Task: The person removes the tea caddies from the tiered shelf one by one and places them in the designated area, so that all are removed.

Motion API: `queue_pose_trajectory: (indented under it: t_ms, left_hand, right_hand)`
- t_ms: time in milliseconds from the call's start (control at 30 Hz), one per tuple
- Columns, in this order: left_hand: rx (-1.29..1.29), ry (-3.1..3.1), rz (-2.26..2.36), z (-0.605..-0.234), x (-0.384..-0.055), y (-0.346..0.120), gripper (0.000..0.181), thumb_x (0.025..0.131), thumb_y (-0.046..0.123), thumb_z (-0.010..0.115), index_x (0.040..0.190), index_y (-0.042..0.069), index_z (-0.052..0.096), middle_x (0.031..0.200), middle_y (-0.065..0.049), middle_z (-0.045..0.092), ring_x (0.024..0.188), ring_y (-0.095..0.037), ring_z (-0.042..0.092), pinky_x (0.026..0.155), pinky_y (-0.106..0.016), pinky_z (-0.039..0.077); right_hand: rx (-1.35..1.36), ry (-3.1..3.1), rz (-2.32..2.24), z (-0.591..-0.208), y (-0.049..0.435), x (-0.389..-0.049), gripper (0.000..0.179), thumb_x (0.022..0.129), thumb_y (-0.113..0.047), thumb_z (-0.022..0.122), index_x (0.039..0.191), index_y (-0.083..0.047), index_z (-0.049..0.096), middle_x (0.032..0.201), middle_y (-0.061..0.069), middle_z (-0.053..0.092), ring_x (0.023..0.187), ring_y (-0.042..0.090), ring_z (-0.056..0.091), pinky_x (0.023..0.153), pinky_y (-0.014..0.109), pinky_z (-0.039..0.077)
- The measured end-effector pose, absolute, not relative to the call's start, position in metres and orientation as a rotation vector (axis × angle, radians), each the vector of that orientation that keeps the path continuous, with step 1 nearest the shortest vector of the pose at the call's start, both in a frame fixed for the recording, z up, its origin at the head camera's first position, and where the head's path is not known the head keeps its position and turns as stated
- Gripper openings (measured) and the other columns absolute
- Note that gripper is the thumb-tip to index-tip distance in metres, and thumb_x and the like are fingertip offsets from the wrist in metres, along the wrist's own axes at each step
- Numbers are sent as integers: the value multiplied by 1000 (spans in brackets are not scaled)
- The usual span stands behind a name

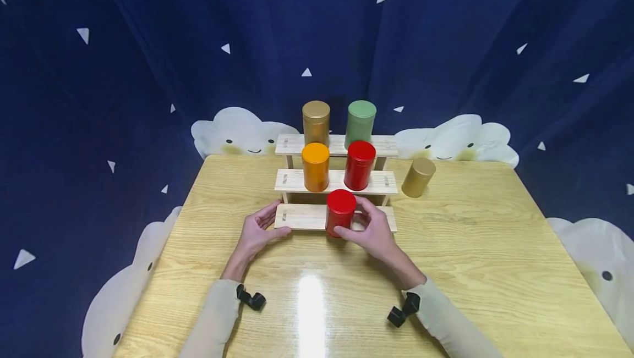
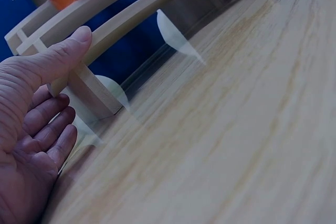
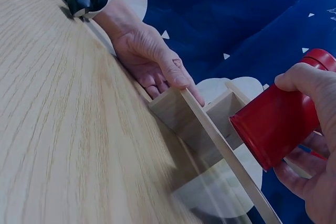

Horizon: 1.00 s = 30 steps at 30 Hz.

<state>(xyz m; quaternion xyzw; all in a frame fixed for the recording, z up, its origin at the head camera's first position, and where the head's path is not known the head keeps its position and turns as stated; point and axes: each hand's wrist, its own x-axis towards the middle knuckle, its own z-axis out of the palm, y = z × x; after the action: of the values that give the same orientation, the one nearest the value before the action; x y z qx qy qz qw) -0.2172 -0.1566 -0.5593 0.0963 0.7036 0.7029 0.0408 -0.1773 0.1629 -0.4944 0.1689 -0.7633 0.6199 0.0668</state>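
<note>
My right hand (image 1: 377,235) grips a red lidded canister (image 1: 340,215) between thumb and fingers. In the right wrist view the canister tilts, its base close over the lowest step of a three-step wooden rack (image 1: 304,216). My left hand (image 1: 254,238) holds the left end of that step, thumb on the front edge and fingers round the side. An orange canister (image 1: 315,169) and a second red canister (image 1: 359,166) stand on the middle step. The top step carries a gold canister (image 1: 316,122) and a green canister (image 1: 361,121).
Another gold canister (image 1: 418,178) stands on the wooden table (image 1: 475,248), right of the rack. Behind hangs a dark blue curtain (image 1: 307,28) with white triangles and smiling clouds. Each sleeve has a small black device (image 1: 251,298) strapped at the wrist.
</note>
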Motion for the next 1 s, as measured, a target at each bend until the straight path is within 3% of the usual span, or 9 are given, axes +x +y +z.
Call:
queue_pose_trajectory:
  t_ms: [633,1000]
  left_hand:
    - [302,2141,2156,-561,-217,-157,80,79,-6,87,151,1,53,154,-18,53,143,-33,51,115,-24,44]
    - [288,2158,2139,-560,-217,-157,81,78,-5,89,151,2,53,154,-18,53,143,-33,51,117,-28,43]
  right_hand:
    - [430,-2259,1875,-494,193,-166,65,80,-2,90,139,-7,61,130,10,68,112,18,68,98,30,61]
    - [375,-2278,1846,-491,209,-163,65,81,-6,90,139,-9,60,131,8,67,114,19,67,99,28,60]
